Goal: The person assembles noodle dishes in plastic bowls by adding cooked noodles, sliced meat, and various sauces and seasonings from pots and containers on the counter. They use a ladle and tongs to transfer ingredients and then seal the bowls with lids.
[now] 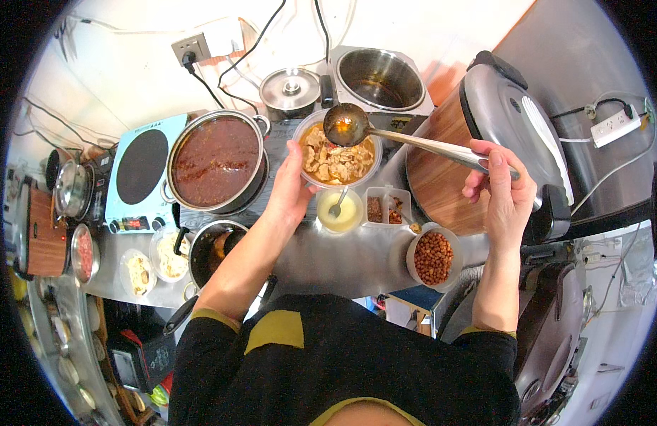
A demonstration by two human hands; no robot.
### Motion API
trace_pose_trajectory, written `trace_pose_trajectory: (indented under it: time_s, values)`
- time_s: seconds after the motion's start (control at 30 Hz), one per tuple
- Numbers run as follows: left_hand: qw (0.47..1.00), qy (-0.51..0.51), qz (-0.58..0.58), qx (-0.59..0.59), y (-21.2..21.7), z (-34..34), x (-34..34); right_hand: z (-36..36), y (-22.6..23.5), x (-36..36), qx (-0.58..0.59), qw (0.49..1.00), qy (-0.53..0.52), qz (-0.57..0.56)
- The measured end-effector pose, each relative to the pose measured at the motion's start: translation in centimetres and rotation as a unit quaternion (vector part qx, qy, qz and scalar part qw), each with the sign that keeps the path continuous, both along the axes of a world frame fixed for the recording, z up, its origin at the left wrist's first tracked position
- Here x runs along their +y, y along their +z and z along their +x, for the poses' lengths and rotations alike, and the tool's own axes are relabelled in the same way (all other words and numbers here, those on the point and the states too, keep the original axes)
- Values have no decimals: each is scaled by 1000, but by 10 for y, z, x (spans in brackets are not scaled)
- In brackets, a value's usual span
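A large pot of red broth (216, 160) is sitting beside a light-blue induction cooktop (140, 172), while a tub of peanuts (433, 257) is standing near a divided condiment tray (385, 208).

Clear plastic bowl (337, 157) of saucy food on the counter — steel ladle (348, 124) tilted just above.

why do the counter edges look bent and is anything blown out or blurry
Head view: fisheye bends the steel counter toward a black rim; glare washes out the white wall and streaks the ladle handle; centre sharp, including the food bowl; edge clutter is soft.
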State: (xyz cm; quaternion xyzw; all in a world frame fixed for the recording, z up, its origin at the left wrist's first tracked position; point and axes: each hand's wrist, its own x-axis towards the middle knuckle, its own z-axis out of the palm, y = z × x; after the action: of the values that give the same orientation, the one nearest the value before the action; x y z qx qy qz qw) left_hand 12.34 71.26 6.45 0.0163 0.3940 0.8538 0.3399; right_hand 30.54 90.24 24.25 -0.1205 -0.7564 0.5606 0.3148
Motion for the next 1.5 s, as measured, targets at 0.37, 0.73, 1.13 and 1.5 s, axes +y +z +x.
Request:
trace_pose_trajectory:
  time_s: [0.37, 0.73, 1.13, 1.5]
  values:
    - [1000, -5, -24, -10, -4, -2, 3, -3, -5, 13, 5, 999, -44, -20]
    - [1000, -12, -27, -11, 0, -3, 4, 0, -12, 11, 22, 998, -38, -43]
    - [1000, 22, 18, 4, 42, 25, -37, -88, -62, 49, 53, 994, -86, -42]
    - [985, 167, -8, 31, 76, 54, -144, -126, -122, 56, 42, 896, -53, 438]
